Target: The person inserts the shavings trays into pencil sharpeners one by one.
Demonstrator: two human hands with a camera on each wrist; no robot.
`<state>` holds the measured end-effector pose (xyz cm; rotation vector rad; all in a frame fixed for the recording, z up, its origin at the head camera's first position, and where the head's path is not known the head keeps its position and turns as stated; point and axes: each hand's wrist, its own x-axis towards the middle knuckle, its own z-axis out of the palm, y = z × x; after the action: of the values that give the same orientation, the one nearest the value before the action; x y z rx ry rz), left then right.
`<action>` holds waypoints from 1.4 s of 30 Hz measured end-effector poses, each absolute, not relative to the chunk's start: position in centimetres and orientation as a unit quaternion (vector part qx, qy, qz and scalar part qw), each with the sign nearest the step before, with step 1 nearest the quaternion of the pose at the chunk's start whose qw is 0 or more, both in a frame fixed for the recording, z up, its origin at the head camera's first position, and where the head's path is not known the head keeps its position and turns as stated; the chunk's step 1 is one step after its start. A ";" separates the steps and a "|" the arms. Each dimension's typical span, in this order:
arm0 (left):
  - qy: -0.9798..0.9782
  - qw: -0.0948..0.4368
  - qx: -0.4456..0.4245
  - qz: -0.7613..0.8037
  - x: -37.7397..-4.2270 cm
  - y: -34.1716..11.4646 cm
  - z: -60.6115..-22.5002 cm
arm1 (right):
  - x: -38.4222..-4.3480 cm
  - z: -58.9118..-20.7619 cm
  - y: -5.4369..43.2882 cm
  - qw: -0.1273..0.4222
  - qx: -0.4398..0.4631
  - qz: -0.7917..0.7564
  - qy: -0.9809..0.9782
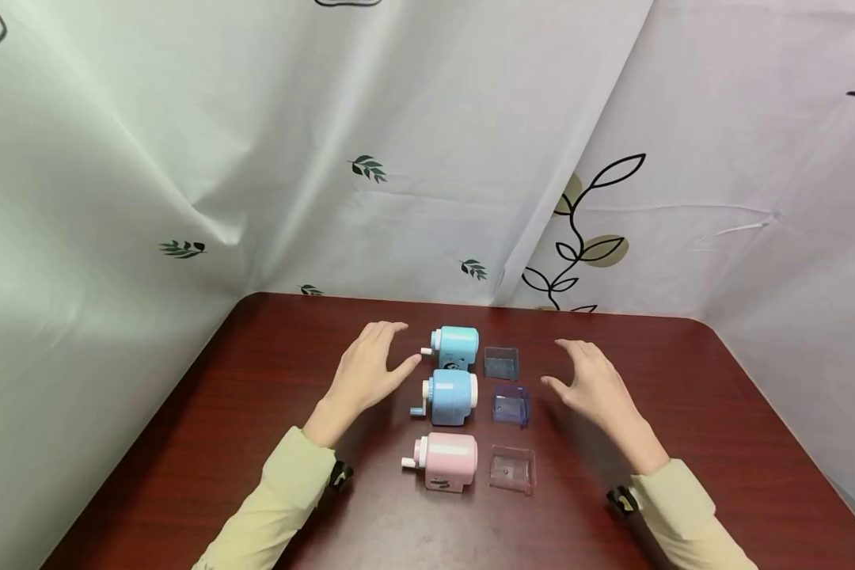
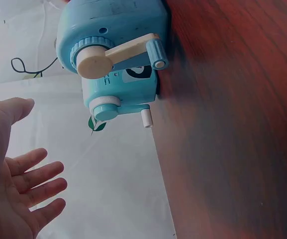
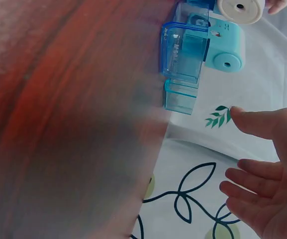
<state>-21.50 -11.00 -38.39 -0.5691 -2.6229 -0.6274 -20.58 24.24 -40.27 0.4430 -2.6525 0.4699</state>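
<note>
Three crank pencil sharpeners stand in a column on the table: a turquoise sharpener (image 1: pixel 459 345) at the back, a blue sharpener (image 1: pixel 452 398) in the middle and a pink sharpener (image 1: pixel 451 459) in front. Right of each lies a clear shavings drawer: a teal drawer (image 1: pixel 501 364), a violet-blue drawer (image 1: pixel 511 404) and a pinkish drawer (image 1: pixel 512 469). My left hand (image 1: pixel 365 370) hovers left of the two rear sharpeners, thumb spread from the fingers, holding nothing. To the right of the drawers, my right hand (image 1: pixel 595 385) is likewise spread and touches nothing.
The dark red wooden table (image 1: pixel 207 443) has rounded far corners. A white curtain (image 1: pixel 370 229) with leaf prints hangs behind it and along both sides. Dark bands (image 1: pixel 621 500) are worn at both wrists, by the pale sleeves.
</note>
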 end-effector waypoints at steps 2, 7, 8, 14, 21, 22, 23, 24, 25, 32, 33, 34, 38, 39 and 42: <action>-0.932 0.190 -0.206 -0.229 -21.8 -10.9 -38.4 | -20.9 -40.2 24.1 0.204 0.163 0.171 -0.950; -0.929 0.181 -0.212 -0.243 -22.4 -10.6 -38.2 | -21.6 -40.1 23.8 0.203 0.172 0.179 -0.947; -0.929 0.178 -0.214 -0.246 -22.5 -10.6 -38.2 | -21.8 -40.1 23.8 0.202 0.173 0.180 -0.947; -0.926 0.159 -0.223 -0.260 -23.3 -10.2 -38.3 | -22.4 -40.1 23.3 0.198 0.179 0.191 -0.945; -0.923 0.128 -0.223 -0.286 -24.2 -9.8 -38.4 | -22.9 -39.8 22.8 0.195 0.188 0.199 -0.942; -0.923 0.123 -0.222 -0.289 -24.3 -9.7 -38.4 | -22.9 -39.7 22.7 0.193 0.189 0.200 -0.942; -0.923 0.119 -0.222 -0.292 -24.5 -9.7 -38.4 | -23.0 -39.7 22.7 0.190 0.190 0.199 -0.942; -0.921 0.117 -0.223 -0.296 -24.6 -9.6 -38.5 | -23.1 -39.6 22.6 0.188 0.191 0.200 -0.942; -0.920 0.115 -0.225 -0.299 -24.7 -9.6 -38.5 | -23.1 -39.6 22.6 0.186 0.192 0.201 -0.943; -0.913 0.108 -0.239 -0.312 -25.6 -9.2 -38.9 | -23.6 -39.8 22.2 0.182 0.195 0.200 -0.943; -0.913 0.107 -0.240 -0.313 -25.7 -9.1 -39.0 | -23.7 -39.9 22.2 0.181 0.196 0.200 -0.943; -0.912 0.106 -0.241 -0.315 -25.8 -9.1 -39.0 | -23.8 -39.9 22.1 0.180 0.197 0.201 -0.943; -0.907 0.099 -0.247 -0.326 -26.2 -8.9 -39.2 | -24.0 -40.0 21.9 0.174 0.198 0.203 -0.943; -0.905 0.096 -0.249 -0.330 -26.3 -8.8 -39.3 | -24.1 -40.0 21.9 0.172 0.198 0.203 -0.943; -0.904 0.084 -0.251 -0.335 -26.6 -8.7 -39.5 | -24.3 -40.2 21.8 0.163 0.197 0.204 -0.945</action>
<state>-26.63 -8.69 -39.51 -0.7497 -2.6979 -0.9987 -24.30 21.80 -40.15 0.5625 -2.6952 0.5805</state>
